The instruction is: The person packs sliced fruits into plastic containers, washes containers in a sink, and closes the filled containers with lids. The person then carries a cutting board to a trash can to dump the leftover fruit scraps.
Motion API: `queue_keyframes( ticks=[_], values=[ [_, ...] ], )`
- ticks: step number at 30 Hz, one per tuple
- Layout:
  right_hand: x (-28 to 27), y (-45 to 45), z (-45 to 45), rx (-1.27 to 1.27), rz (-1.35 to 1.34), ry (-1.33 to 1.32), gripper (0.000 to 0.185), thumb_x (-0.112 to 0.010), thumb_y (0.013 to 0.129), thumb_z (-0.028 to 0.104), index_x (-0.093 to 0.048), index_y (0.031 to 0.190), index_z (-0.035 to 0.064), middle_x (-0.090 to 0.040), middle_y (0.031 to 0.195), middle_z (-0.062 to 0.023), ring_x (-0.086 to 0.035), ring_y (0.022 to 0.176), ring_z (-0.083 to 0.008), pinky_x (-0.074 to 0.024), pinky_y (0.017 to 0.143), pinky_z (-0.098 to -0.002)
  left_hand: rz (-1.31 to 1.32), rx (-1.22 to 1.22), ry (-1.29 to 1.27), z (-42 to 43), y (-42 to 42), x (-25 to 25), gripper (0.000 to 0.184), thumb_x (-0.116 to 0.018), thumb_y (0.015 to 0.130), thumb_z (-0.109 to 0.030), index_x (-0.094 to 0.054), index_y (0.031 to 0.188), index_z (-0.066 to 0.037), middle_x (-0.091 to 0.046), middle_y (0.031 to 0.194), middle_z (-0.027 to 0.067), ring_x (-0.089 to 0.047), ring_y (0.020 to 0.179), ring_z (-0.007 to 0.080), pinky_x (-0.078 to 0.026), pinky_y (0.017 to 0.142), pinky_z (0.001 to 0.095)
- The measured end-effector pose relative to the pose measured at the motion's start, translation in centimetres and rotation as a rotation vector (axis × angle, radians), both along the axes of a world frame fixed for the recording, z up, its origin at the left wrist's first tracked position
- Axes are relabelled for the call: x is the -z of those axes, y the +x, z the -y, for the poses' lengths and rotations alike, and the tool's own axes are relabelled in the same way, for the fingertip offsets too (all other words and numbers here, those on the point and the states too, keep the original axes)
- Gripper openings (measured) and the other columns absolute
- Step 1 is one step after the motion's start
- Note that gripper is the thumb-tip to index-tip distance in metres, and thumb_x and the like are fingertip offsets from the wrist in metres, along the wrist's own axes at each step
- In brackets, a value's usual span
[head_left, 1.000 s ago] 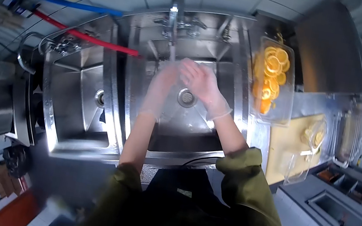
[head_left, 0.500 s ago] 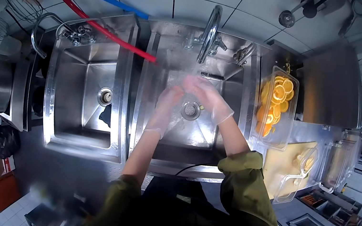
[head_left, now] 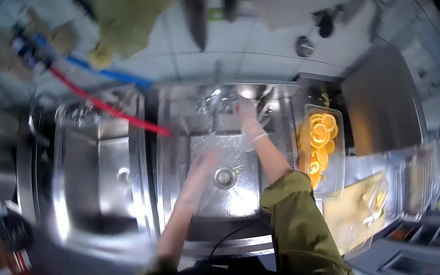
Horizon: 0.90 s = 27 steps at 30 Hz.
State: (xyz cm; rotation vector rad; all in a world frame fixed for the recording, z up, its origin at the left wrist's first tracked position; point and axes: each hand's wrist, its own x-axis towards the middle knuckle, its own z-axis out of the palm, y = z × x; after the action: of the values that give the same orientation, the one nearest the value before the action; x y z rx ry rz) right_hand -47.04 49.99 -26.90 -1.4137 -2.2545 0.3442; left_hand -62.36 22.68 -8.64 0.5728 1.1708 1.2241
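My right hand [head_left: 246,114], in a clear plastic glove, reaches to the back of the right sink [head_left: 207,209], beside the tap [head_left: 215,101]. Blur hides whether its fingers grip the tap handle. Lower over the same basin hangs my left hand [head_left: 201,172], also gloved and smeared by motion; I see nothing held in it. The round drain [head_left: 224,178] lies just to its right. Wet shine covers the basin floor.
A red hose [head_left: 113,110] crosses the left sink [head_left: 78,171]. To the right are a clear tub [head_left: 335,184] of orange slices [head_left: 320,137] and a cutting board [head_left: 351,213]. Knives [head_left: 192,9] and a ladle [head_left: 304,46] hang on the back wall.
My hands, together under the tap before, have parted. The right has gone to the tap area at the back; the left stays lower over the basin. The camera view has shifted and tilted.
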Motion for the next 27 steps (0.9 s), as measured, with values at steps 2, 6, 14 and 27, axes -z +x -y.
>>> queue_keyframes(
  ticks=[2,6,14,27],
  values=[
    [1.6,0.4,-2.2,0.048,0.114,0.173,0.024,-0.043,0.088,0.019,-0.059,0.098,0.0048,-0.062,0.082,-0.0117,-0.06,0.065,-0.0218,-0.0485,0.062,-0.0357,-0.097,0.018,-0.03,2.1,-0.4,0.6,0.038,-0.054,0.091,-0.032,-0.053,0.114,-0.003,-0.057,0.113,0.008,-0.052,0.11,0.0183,-0.036,0.098,0.0317],
    [-8.6,-1.1,4.4,0.261,-0.541,-0.357,0.023,-0.044,0.085,0.015,-0.055,0.101,0.0033,-0.061,0.088,-0.0156,-0.06,0.073,-0.0276,-0.0472,0.066,-0.0389,-0.116,0.012,-0.169,4.6,-0.9,3.0,0.019,-0.061,0.087,-0.021,-0.058,0.101,-0.009,-0.058,0.093,-0.0001,-0.052,0.085,0.0096,-0.04,0.077,0.0234],
    [-9.1,-1.0,21.5,0.144,-0.404,-0.386,0.014,-0.048,0.077,0.009,-0.058,0.08,0.0004,-0.059,0.076,-0.0238,-0.058,0.071,-0.0397,-0.0457,0.064,-0.0459,-0.504,-0.172,-0.083,4.0,2.1,5.1,0.023,-0.057,0.079,-0.002,-0.039,0.067,-0.011,-0.035,0.064,-0.0043,-0.032,0.059,0.0079,-0.031,0.056,0.0243],
    [-8.7,2.8,26.7,0.15,-0.208,-0.275,0.015,-0.056,0.07,0.013,-0.065,0.069,0.0018,-0.063,0.07,-0.0154,-0.063,0.068,-0.0328,-0.0512,0.064,-0.04,-0.433,0.051,-0.064,3.4,6.1,6.6,0.014,-0.054,0.076,-0.005,-0.047,0.064,-0.008,-0.039,0.054,-0.0002,-0.041,0.044,0.0128,-0.031,0.04,0.0275]
  ],
)
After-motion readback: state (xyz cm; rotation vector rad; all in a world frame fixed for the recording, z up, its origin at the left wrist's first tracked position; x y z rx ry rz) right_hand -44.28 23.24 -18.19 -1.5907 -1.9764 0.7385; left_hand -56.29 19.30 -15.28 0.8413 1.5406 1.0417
